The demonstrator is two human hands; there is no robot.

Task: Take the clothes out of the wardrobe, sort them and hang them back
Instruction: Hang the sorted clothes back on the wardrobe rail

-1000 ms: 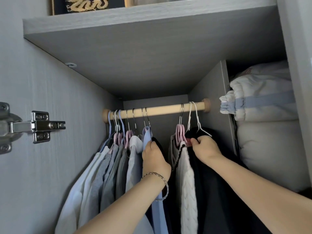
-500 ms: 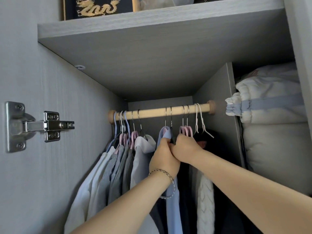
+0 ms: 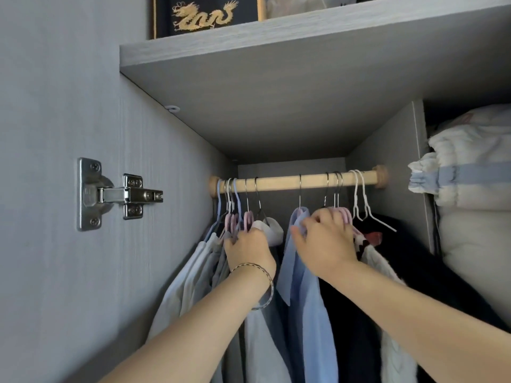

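Hung with clothes [image 3: 312, 313] on the rail [image 3: 279, 182] under the shelf [image 3: 276, 92], with bedding [image 3: 475, 244] right of the partition [image 3: 387, 150] and a hinge [image 3: 116, 194] on the left wall [image 3: 69, 286]

Below the pale round wooden rail [image 3: 279, 183], my light-blue cotton shirt [image 3: 309, 313] hangs; left along it, pale grey and white shirts [image 3: 193, 272] on pink plastic hangers [image 3: 248, 220]; right, a cream cable-knit jumper [image 3: 396, 355], a black coat [image 3: 428, 272]; above, a black gold-dragon picture [image 3: 204, 16]
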